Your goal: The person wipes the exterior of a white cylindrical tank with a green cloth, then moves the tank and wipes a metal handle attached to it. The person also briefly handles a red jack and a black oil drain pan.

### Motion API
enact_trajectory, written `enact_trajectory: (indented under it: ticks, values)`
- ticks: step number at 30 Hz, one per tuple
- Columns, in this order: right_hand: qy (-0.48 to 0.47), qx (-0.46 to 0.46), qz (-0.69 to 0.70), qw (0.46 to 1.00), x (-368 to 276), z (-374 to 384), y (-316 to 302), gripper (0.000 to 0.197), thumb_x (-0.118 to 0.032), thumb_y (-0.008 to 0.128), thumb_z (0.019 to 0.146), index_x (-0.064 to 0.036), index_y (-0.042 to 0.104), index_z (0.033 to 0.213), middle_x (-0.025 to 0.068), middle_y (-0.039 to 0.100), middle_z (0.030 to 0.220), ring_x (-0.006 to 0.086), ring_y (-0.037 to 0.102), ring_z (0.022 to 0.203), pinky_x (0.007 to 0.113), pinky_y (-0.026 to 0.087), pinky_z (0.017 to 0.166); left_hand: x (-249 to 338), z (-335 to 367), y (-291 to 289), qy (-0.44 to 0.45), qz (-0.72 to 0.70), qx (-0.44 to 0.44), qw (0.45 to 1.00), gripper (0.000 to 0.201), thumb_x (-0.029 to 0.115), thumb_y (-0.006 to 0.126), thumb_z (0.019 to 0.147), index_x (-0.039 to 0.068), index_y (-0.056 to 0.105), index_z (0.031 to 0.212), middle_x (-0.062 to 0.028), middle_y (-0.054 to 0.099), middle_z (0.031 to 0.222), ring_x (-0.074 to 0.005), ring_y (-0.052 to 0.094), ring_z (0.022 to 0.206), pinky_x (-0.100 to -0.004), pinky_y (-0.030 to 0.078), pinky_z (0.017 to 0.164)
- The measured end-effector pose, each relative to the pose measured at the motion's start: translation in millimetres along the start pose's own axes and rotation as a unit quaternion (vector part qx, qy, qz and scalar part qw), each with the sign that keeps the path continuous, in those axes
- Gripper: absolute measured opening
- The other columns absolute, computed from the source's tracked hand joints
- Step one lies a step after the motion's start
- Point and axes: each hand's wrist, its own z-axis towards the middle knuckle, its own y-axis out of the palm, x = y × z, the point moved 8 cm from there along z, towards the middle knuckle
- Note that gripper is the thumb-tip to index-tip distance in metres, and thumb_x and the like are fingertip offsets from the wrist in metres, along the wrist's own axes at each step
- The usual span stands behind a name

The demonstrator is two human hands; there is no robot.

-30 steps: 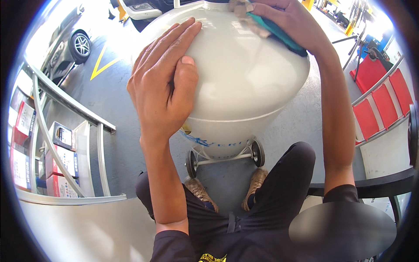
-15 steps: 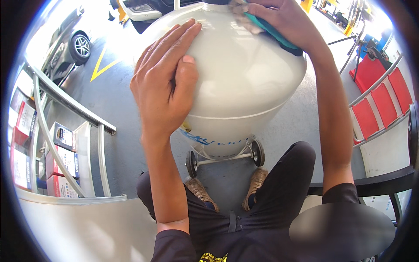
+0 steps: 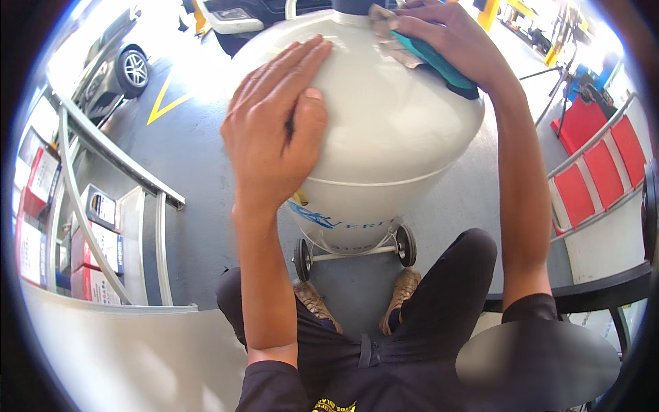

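Note:
A big white rounded tank (image 3: 384,130) on a small wheeled frame stands upright between my knees. My left hand (image 3: 278,117) lies flat on the left of its domed top, fingers stretched out and pointing away from me, thumb a little apart. At the far right of the dome, my right hand (image 3: 449,41) is closed on a cloth, teal (image 3: 432,58) on one part and beige on another. The cloth presses on the white surface next to the dark neck (image 3: 351,5) at the top. My right fingertips are partly hidden.
Two wheels (image 3: 406,246) carry the tank close to my shoes (image 3: 400,299). Left stands a metal shelf (image 3: 123,154) with boxes (image 3: 103,247); right, a rack with red panels (image 3: 604,172). A dark car (image 3: 113,69) is at the far left, another vehicle's front (image 3: 240,20) behind the tank.
My left hand sits slightly further right in the picture, still flat. The right hand with the cloth, smeared by motion before, has shifted slightly nearer. The tank appears a little lower and further right.

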Motion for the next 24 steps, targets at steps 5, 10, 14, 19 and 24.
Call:
enact_trajectory:
  ticks: [5, 10, 14, 19, 24]
  values:
    - [0.120, -0.060, -0.083, 0.987, 37.1, 11.7, 7.0, 0.040, -0.031, 0.056, 0.108, -0.0008, 0.078, 0.122, 0.0220, 0.072, 0.121, 0.0368, 0.064, 0.116, 0.043, 0.050, 0.104, 2.5, -2.4, -4.4, -0.009, 0.002, 0.003, 1.000, 0.043, 0.019, 0.057, 0.094, 0.007, 0.080, 0.127, -0.0126, 0.077, 0.131, -0.0326, 0.069, 0.129, -0.0443, 0.048, 0.115]
    - [-0.084, 0.056, -0.048, 0.994, -43.9, -31.4, 12.3, 0.040, -0.031, 0.056, 0.109, 0.0007, 0.074, 0.125, 0.0232, 0.069, 0.118, 0.0417, 0.061, 0.120, 0.046, 0.046, 0.107, 3.0, -3.0, -4.6, -0.001, 0.004, 0.012, 1.000, 0.042, 0.018, 0.059, 0.091, 0.008, 0.081, 0.125, -0.0119, 0.078, 0.129, -0.0312, 0.071, 0.127, -0.0441, 0.049, 0.113]
    - [-0.031, 0.010, -0.023, 0.999, -63.7, -35.8, -0.7, 0.036, -0.026, 0.053, 0.112, 0.0016, 0.074, 0.122, 0.0234, 0.067, 0.121, 0.0392, 0.062, 0.117, 0.046, 0.047, 0.107, 0.9, -2.4, -6.0, -0.007, -0.005, 0.011, 1.000, 0.041, 0.019, 0.059, 0.091, 0.008, 0.081, 0.124, -0.0116, 0.078, 0.129, -0.0311, 0.071, 0.127, -0.0443, 0.049, 0.114]
    - [-0.003, 0.078, -0.047, 0.996, 7.2, -20.9, 6.0, 0.042, -0.036, 0.065, 0.105, -0.0029, 0.077, 0.129, 0.0114, 0.071, 0.128, 0.0245, 0.072, 0.109, 0.038, 0.050, 0.104, 1.0, -1.9, -4.7, 0.001, -0.004, 0.020, 1.000, 0.041, 0.020, 0.058, 0.093, 0.008, 0.081, 0.124, -0.0114, 0.078, 0.129, -0.0309, 0.071, 0.127, -0.0441, 0.049, 0.114]
    - [-0.139, 0.081, -0.191, 0.968, -9.4, -14.0, 3.3, 0.034, -0.028, 0.060, 0.107, -0.0016, 0.076, 0.123, 0.0175, 0.073, 0.111, 0.0325, 0.070, 0.107, 0.041, 0.050, 0.104, 1.1, -2.4, -4.8, -0.002, 0.009, 0.017, 1.000, 0.041, 0.020, 0.058, 0.093, 0.008, 0.081, 0.124, -0.0113, 0.078, 0.129, -0.0306, 0.071, 0.128, -0.0440, 0.049, 0.114]
